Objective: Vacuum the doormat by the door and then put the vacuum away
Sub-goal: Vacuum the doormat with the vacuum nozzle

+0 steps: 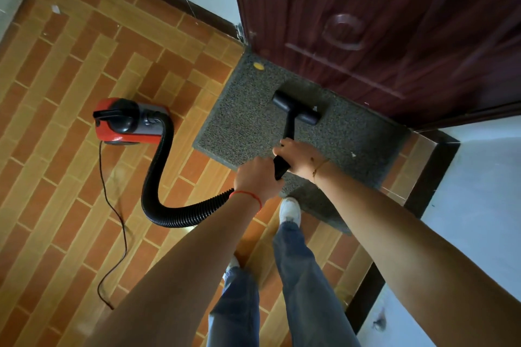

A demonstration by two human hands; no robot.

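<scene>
A grey speckled doormat (248,124) lies on the floor against a dark red door (380,22). The black T-shaped vacuum nozzle (296,108) rests on the mat near the door. My right hand (300,159) grips the black wand just behind the nozzle. Behind it, my left hand (255,177) holds the wand's rear end where the ribbed black hose (160,177) joins. The hose curves back to the red and black vacuum body (127,122), which sits on the floor left of the mat. A yellow spot (258,66) lies on the mat's far corner.
The floor is orange brick-pattern tile (56,93). A thin black power cord (112,220) trails from the vacuum body toward me. My legs and white shoes (290,210) stand at the mat's near edge. White walls with dark baseboard (431,175) flank the door.
</scene>
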